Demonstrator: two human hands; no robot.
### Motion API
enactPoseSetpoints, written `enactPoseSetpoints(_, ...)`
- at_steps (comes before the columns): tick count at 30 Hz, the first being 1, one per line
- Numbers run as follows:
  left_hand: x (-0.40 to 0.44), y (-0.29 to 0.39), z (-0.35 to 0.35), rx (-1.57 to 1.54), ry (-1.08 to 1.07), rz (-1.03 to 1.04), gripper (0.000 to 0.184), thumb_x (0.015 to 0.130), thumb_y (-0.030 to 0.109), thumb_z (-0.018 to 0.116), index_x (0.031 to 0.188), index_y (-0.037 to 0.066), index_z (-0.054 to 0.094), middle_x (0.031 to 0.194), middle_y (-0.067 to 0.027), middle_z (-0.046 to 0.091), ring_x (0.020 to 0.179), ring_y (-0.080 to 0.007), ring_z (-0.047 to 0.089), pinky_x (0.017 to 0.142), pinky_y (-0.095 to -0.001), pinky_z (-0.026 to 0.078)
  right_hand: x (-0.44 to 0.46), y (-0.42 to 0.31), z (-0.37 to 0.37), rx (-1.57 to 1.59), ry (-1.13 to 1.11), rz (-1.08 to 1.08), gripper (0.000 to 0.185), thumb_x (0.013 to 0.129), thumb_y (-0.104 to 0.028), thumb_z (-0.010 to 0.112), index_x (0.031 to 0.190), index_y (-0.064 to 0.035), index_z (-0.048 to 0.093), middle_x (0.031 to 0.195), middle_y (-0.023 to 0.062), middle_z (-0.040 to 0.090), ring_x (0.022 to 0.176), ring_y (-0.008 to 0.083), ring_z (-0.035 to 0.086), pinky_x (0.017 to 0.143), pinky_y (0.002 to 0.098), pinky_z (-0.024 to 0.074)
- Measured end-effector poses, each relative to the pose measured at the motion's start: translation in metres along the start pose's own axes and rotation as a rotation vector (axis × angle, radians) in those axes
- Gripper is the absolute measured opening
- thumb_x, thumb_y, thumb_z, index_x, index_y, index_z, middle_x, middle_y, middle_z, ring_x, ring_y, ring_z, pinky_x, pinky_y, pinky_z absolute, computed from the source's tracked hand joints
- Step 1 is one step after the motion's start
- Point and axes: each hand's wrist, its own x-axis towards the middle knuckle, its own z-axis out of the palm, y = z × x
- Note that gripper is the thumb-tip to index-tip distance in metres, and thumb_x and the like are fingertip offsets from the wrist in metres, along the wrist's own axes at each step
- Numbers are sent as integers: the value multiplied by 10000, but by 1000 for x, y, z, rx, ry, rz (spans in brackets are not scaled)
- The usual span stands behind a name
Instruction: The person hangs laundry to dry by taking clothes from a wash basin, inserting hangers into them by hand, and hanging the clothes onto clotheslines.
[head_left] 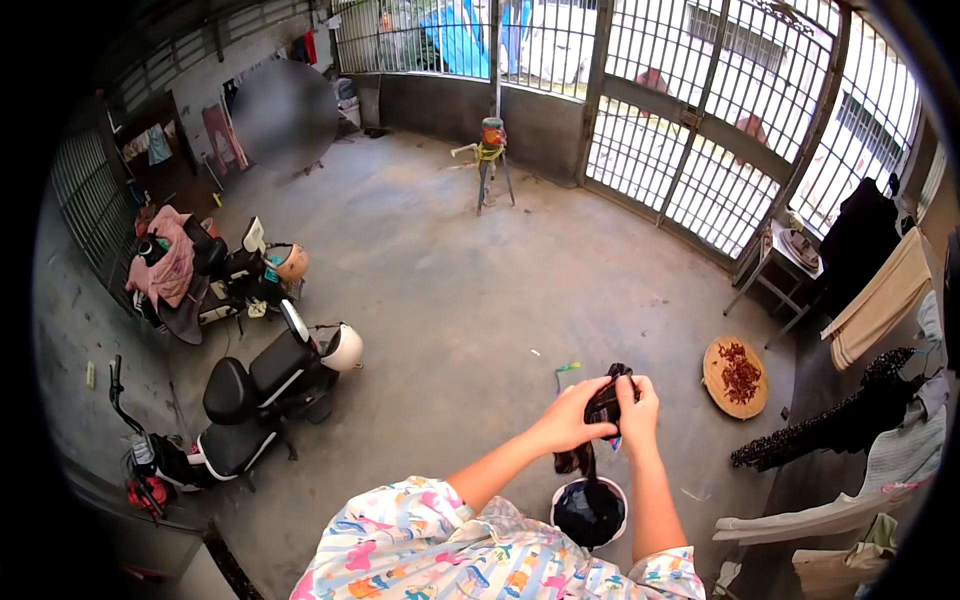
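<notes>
A bunched piece of dark cloth (pixel 604 406) is gripped between my two hands in front of my body. On its left side, my left hand (pixel 572 418) is closed round the fabric. My right hand (pixel 637 404) closes on it from the right, thumb upward. A loose end of the cloth hangs below my hands, toward a white bucket (pixel 624 510). Dark, wet-looking laundry (pixel 588 512) fills the bucket. Whether the hanging end touches that laundry I cannot tell. A small blue and red patch shows just under my fingers.
A black electric scooter (pixel 240 440) and a second one (pixel 225 265) under a pink cover stand at left. A round basket of reddish-brown pieces (pixel 737 378) lies at right, near hanging clothes (pixel 880 300). A tripod-legged machine (pixel 490 160) stands ahead, before barred gates (pixel 700 130).
</notes>
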Motion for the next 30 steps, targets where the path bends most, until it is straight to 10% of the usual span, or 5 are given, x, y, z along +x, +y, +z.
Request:
enactPoseSetpoints(8, 18, 2, -7, -520, -142, -96, 375, 718, -11, 785, 1008, 31, 550, 1012, -37, 602, 964, -111, 576, 884, -287, 460, -51, -76, -102, 65, 141, -103, 152, 806, 13, 704, 940, 8, 632, 886, 27, 649, 828, 105, 601, 766, 251, 484)
enactPoseSetpoints(12, 38, 24, 31, 195, -127, 136, 421, 600, 46, 820, 878, 73, 505, 1085, -114, 559, 1006, -305, 523, 894, -390, 443, -69, -12, -143, -53, 218, 69, 154, 824, -36, 704, 950, 23, 637, 849, 45, 664, 740, 88, 601, 660, 233, 493)
enactPoseSetpoints(22, 42, 28, 174, -189, -834, -147, 288, 816, 262, 765, 892, 9, 651, 778, 14, 615, 708, -66, 558, 628, -262, 469, -174, -19, -224, -76, 589, 163, 165, 766, 55, 665, 927, 21, 663, 857, 34, 674, 814, 92, 621, 760, 249, 503)
enactPoseSetpoints(27, 42, 62, 245, 212, -766, 485, 193, 727, 126, 721, 892, 38, 674, 829, -83, 606, 816, -193, 574, 737, -305, 479, -269, -28, -300, -177, 741, 184, 274, 675, 135, 535, 910, 28, 626, 913, 71, 684, 861, 149, 649, 825, 272, 507)
enactPoseSetpoints(30, 14, 110, 283, 121, -865, 343, 154, 710, 144, 698, 828, 55, 654, 920, -122, 554, 900, -282, 567, 782, -377, 475, -327, -54, -310, -392, 1050, 48, 240, 655, 125, 532, 858, 21, 609, 925, 109, 671, 861, 202, 656, 801, 292, 513)
